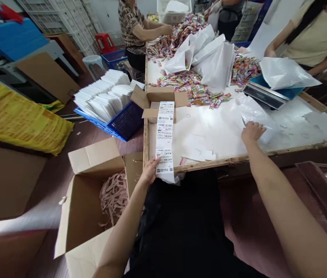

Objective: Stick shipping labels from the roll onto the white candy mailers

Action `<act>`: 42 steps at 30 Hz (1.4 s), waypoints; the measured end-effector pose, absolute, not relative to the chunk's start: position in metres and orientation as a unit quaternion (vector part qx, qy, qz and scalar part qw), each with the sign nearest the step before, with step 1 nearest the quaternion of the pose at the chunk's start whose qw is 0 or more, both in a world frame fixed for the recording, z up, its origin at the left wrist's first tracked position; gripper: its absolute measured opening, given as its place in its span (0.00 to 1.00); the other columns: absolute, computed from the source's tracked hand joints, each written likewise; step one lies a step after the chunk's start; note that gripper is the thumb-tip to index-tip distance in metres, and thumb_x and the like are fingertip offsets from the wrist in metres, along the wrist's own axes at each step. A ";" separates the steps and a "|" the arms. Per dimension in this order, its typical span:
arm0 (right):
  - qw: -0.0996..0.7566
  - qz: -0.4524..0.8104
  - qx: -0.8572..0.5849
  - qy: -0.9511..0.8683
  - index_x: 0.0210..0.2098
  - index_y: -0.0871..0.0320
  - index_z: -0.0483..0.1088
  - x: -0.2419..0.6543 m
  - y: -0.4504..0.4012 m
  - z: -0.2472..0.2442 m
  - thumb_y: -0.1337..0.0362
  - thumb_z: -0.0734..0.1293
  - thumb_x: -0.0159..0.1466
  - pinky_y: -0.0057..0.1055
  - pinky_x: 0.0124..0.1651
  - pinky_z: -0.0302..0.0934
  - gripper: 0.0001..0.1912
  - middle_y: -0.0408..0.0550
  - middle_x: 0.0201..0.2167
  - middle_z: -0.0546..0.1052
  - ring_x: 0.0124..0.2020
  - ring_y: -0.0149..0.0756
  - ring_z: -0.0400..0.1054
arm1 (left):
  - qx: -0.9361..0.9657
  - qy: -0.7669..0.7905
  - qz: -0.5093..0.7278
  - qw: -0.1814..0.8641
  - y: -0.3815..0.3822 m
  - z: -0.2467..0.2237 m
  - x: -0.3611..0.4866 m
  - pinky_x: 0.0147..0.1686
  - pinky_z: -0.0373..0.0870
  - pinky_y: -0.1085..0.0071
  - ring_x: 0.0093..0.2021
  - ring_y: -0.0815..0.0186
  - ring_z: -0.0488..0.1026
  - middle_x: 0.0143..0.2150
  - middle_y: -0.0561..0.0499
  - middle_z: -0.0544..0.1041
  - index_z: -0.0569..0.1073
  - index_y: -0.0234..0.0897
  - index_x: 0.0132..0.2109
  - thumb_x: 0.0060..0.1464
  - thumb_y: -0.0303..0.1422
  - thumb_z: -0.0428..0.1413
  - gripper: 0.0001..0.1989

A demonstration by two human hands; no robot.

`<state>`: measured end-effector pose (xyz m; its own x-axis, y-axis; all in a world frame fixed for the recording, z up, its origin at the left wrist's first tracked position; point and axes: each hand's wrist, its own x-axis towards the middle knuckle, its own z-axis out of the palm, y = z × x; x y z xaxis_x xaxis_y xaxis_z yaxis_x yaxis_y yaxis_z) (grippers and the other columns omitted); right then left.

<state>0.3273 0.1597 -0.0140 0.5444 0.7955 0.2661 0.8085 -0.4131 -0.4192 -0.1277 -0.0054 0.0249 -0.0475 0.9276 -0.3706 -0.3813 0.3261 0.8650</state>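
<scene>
A long strip of printed labels (165, 135) runs from a small open carton (160, 94) down over the table's front edge. My left hand (150, 171) is closed on the strip's lower end, thumb on top. Farther right, my right hand (252, 132) touches the near-left side of a white plastic bag (258, 116) lying flat on the table (204, 131); its fingers are bent, and whether they pinch the bag is unclear. Behind that bag is a scale (264, 94) with a filled white bag (288, 73) on it.
Small colourful packets (195, 90) and white bags (215, 63) cover the table's far part. Several people stand or sit around it. At left are a blue crate (125, 119) of white envelopes (105, 94) and an open carton (84, 208) with paper strips. White scraps (195, 148) lie near the front edge.
</scene>
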 end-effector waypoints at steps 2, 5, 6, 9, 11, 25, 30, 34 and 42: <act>0.272 0.007 -0.834 -0.479 0.43 0.67 0.70 0.336 0.161 -0.012 0.74 0.60 0.64 0.47 0.56 0.45 0.11 0.67 0.47 0.69 0.52 0.46 0.56 | 0.296 0.493 0.525 0.627 -0.006 0.021 -0.128 0.52 0.76 0.61 0.49 0.58 0.79 0.44 0.42 0.82 0.75 0.32 0.47 0.55 0.33 0.61 0.13; 0.378 0.036 -0.779 -0.499 0.34 0.59 0.66 0.336 0.151 -0.006 0.72 0.62 0.61 0.44 0.53 0.47 0.04 0.56 0.38 0.68 0.44 0.41 0.55 | 0.329 0.499 0.540 0.593 -0.010 0.015 -0.128 0.54 0.74 0.58 0.53 0.56 0.77 0.49 0.40 0.80 0.70 0.33 0.54 0.54 0.37 0.62 0.23; 0.428 0.037 -0.747 -0.507 0.32 0.57 0.64 0.333 0.144 -0.003 0.71 0.62 0.60 0.43 0.52 0.48 0.04 0.53 0.35 0.67 0.41 0.40 0.55 | 0.344 0.514 0.544 0.567 -0.011 0.015 -0.127 0.55 0.73 0.57 0.54 0.55 0.77 0.52 0.39 0.79 0.67 0.33 0.56 0.55 0.38 0.62 0.25; 0.545 0.015 -0.649 -0.531 0.31 0.53 0.60 0.319 0.113 0.000 0.68 0.63 0.59 0.38 0.48 0.52 0.06 0.49 0.33 0.64 0.38 0.38 0.55 | 0.428 0.588 0.554 0.405 -0.018 0.020 -0.121 0.59 0.68 0.55 0.60 0.53 0.71 0.61 0.35 0.71 0.64 0.34 0.60 0.55 0.39 0.61 0.28; 0.575 0.004 -0.612 -0.543 0.31 0.53 0.59 0.310 0.090 -0.005 0.64 0.64 0.59 0.37 0.46 0.56 0.06 0.49 0.33 0.65 0.37 0.38 0.58 | 0.498 0.613 0.548 0.274 -0.020 0.028 -0.112 0.63 0.63 0.55 0.65 0.53 0.65 0.63 0.37 0.68 0.66 0.36 0.59 0.56 0.38 0.61 0.26; 0.487 -0.031 -0.639 -0.594 0.38 0.56 0.74 0.287 -0.011 0.015 0.58 0.61 0.65 0.43 0.50 0.63 0.12 0.55 0.39 0.76 0.44 0.47 0.68 | 0.644 0.630 0.281 0.330 -0.005 0.034 -0.003 0.29 0.61 0.70 0.28 0.65 0.69 0.25 0.53 0.69 0.65 0.38 0.32 0.56 0.47 0.60 0.18; 0.434 0.168 -0.513 -0.721 0.40 0.53 0.72 0.210 -0.058 0.047 0.57 0.60 0.69 0.39 0.46 0.65 0.11 0.51 0.39 0.78 0.41 0.42 0.72 | 0.657 0.556 0.305 0.408 -0.004 0.040 -0.003 0.24 0.55 0.73 0.22 0.70 0.64 0.20 0.55 0.65 0.61 0.39 0.26 0.62 0.37 0.51 0.17; 0.388 0.316 -0.487 -0.716 0.41 0.54 0.71 0.169 -0.072 0.029 0.56 0.63 0.67 0.39 0.46 0.65 0.10 0.50 0.39 0.77 0.41 0.42 0.71 | 0.584 0.495 0.312 0.563 -0.039 0.043 -0.012 0.19 0.55 0.75 0.16 0.72 0.63 0.19 0.55 0.68 0.66 0.37 0.30 0.63 0.43 0.48 0.18; 0.351 0.428 -0.484 -0.678 0.34 0.55 0.68 0.143 -0.085 0.005 0.54 0.65 0.66 0.37 0.42 0.62 0.11 0.46 0.33 0.74 0.36 0.39 0.68 | 0.608 0.534 0.244 0.534 -0.074 0.037 -0.030 0.20 0.59 0.74 0.17 0.72 0.63 0.19 0.52 0.70 0.68 0.35 0.25 0.64 0.39 0.46 0.21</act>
<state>0.1430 -0.0851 0.0048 -0.2858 0.9562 0.0626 0.3560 0.1666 -0.9195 -0.0305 -0.0745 0.0370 0.3096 0.9107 -0.2736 0.3892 0.1411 0.9103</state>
